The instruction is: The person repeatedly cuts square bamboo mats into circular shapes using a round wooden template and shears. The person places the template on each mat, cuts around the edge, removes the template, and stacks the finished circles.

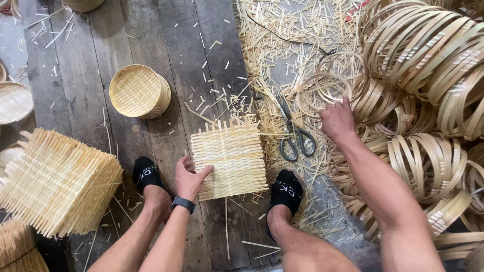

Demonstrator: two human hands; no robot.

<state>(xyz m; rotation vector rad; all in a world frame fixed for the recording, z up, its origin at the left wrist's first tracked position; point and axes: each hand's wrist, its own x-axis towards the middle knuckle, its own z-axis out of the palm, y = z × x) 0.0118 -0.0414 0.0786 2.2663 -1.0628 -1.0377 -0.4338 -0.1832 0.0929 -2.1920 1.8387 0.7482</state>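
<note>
A square woven bamboo mat (232, 158) lies on the dark wooden floor between my two feet in black socks. My left hand (189, 177), with a dark watch on the wrist, pinches the mat's left edge. My right hand (337, 118) reaches out to the right and its fingers close on a thin bamboo ring (322, 86) at the edge of a big heap of bamboo hoops (428, 75). Grey-handled scissors (295, 133) lie on the floor just left of that hand.
A stack of woven mats (58, 184) stands at the left. A round stack of woven bamboo trays (138, 91) sits beyond it, another tray (14, 102) at the far left. Bamboo slivers (282, 40) litter the floor. A black cord (282, 35) runs through the scraps.
</note>
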